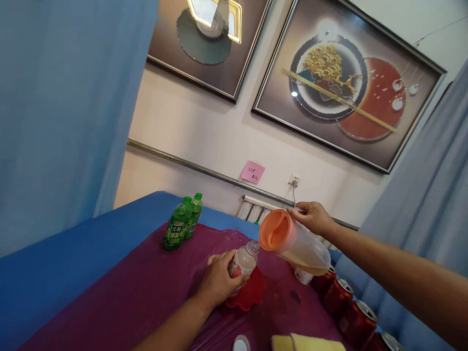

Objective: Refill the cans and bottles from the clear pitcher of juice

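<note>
My left hand (220, 279) is closed round a clear plastic bottle (243, 262) with a pale label and an uncapped mouth. The bottle stands upright over a red scalloped dish (252, 291). In my right hand (310, 217) is a clear plastic pitcher (305, 248) with an orange lid (276, 230). It is tilted well over, lid toward the bottle's mouth, with pale yellowish liquid lying along its lower side. I cannot make out any stream between the two. A white cap (241, 343) lies near the front edge of the view.
Two green bottles (178, 225) stand at the back left of the purple cover (146, 282). Several red cans (338, 295) line the right side, with a white-labelled container (302, 276) beside them. A folded yellow cloth (316, 343) lies in front. Blue curtains (69, 97) hang at both sides.
</note>
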{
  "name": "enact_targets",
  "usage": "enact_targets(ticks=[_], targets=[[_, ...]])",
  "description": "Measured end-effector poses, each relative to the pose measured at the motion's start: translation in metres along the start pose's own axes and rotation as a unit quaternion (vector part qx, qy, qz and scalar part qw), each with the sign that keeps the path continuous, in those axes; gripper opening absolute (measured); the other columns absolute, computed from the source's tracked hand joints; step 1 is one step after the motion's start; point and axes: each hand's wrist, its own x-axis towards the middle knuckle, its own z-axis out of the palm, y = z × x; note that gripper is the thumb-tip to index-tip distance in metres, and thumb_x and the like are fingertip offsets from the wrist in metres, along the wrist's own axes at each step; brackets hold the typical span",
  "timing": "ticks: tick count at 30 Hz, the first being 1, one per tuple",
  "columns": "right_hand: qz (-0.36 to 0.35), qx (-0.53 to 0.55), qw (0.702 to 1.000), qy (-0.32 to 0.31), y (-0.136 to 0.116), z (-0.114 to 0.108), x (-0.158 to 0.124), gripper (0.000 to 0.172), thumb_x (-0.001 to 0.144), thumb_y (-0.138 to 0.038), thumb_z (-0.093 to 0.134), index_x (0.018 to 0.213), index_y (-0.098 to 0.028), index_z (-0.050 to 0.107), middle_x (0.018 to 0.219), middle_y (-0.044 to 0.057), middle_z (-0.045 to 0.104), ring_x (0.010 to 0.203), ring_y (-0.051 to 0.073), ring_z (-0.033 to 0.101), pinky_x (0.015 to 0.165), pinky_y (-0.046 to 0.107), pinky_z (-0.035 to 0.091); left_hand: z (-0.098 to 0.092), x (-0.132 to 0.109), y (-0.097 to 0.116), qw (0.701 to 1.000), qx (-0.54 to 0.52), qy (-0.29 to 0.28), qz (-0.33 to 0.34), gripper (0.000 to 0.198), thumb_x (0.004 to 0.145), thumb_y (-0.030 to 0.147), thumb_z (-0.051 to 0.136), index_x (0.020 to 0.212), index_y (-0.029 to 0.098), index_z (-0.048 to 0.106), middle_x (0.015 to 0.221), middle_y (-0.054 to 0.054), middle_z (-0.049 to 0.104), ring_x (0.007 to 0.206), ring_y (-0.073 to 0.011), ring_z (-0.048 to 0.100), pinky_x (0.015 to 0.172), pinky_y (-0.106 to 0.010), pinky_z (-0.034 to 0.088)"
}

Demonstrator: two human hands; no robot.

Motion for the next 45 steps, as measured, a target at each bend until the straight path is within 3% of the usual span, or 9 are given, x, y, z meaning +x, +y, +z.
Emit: enact_targets(ticks=[23,32,45], targets=[[-0.007,-0.004,1.0,0.007,0.0038,0.0012,0.0004,0.058,0.081,-0.07,0.053,0.054,-0.024,0.03,0.052,-0.006,0.024,0.05,0.01,0.026,0.046,0.026,0.02,-0.0005,-0.0005,0.0014,1.0,0.006,-0.007,-0.005,0.056,0.068,0.034,0.083,0.12,0.027,0.065,0.119,-0.003,0.074,0.11,-0.0246,0.065,0.103,-0.038,0.034],[-0.003,-0.008,1.0,-0.005,0.0011,0.0009,-0.0001,0.057,0.081,-0.07,0.052,0.054,-0.024,0.031,0.052,-0.006,0.024,0.051,0.01,0.025,0.047,0.026,0.019,0.0018,-0.0006,-0.001,1.0,0.0,-0.002,0.001,0.05,0.068,0.036,0.082,0.115,0.028,0.066,0.117,-0.002,0.075,0.109,-0.0247,0.065,0.101,-0.037,0.035],[-0.011,-0.008,1.0,0.006,0.0,0.0017,-0.001,0.066,0.079,-0.081,0.05,0.054,-0.024,0.029,0.051,-0.006,0.024,0.049,0.01,0.025,0.046,0.026,0.018,-0.002,-0.002,0.0029,1.0,0.0,-0.011,-0.001,0.05,0.068,0.035,0.082,0.114,0.027,0.067,0.116,-0.003,0.075,0.108,-0.0247,0.065,0.101,-0.038,0.035]])
